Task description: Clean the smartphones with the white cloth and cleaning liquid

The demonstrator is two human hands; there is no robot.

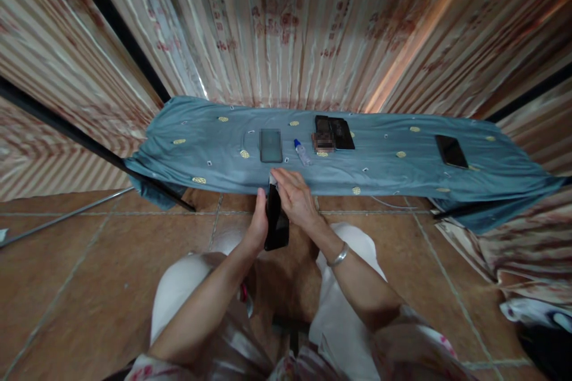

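Observation:
My left hand (pixel 258 223) is closed around the side of a black smartphone (pixel 277 229), held tilted above my lap, just in front of the bench edge. Bent over the phone's upper end is my right hand (pixel 295 195), its fingers pressed together. A small whitish piece (pixel 272 179) shows at those fingertips, too small to name. On the cloth beyond my hands lies a phone-shaped item with a pale grey-green face (pixel 270 146). Beside it is a small clear bottle with a blue cap (pixel 302 152), lying on its side.
A blue patterned cloth (pixel 384 175) covers the long narrow bench. Dark flat items (pixel 342 133) lie behind the bottle, with a partly blurred patch in front. Another dark phone (pixel 451 151) rests at the right. Black poles (pixel 84 140) and striped curtains (pixel 286 41) enclose the bench.

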